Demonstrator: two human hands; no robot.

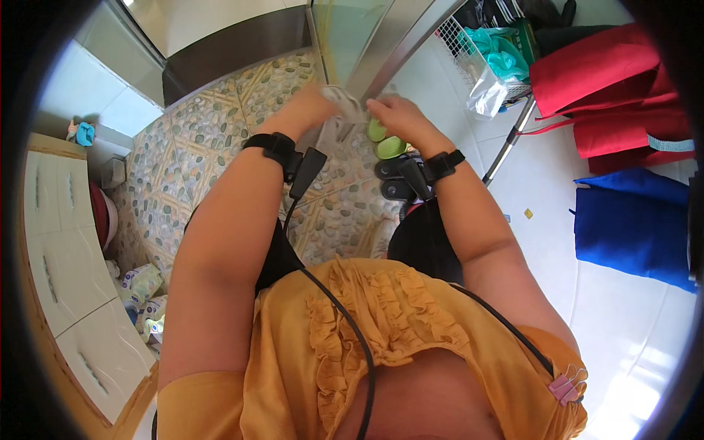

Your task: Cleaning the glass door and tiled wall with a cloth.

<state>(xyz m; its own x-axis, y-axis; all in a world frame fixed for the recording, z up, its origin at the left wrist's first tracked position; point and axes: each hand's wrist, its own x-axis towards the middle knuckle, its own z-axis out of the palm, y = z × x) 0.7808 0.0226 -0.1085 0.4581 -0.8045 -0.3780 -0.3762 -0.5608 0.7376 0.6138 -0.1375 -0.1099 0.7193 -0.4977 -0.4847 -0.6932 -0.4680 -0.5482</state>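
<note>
A greyish-white cloth (345, 104), blurred, hangs in front of me above the pebble-patterned floor. My left hand (313, 107) grips its left side, the fingers partly hidden by the fabric. Close to the cloth's right edge is my right hand (400, 116), its fingers curled and thumb pointing at the cloth; whether it pinches the fabric cannot be made out. Below that hand lie green slippers (391, 147) and a pair of dark sandals (397, 190). Both wrists wear black straps with small black devices, and a cable runs down from the left one.
Ahead stands a metal door frame (379, 49) beside a glass panel (346, 33), with a dark raised sill (236, 44) to its left. A drawer cabinet (82, 264) flanks me. At right are a white wire basket (459, 52), red fabric (605, 71) and blue fabric (630, 225).
</note>
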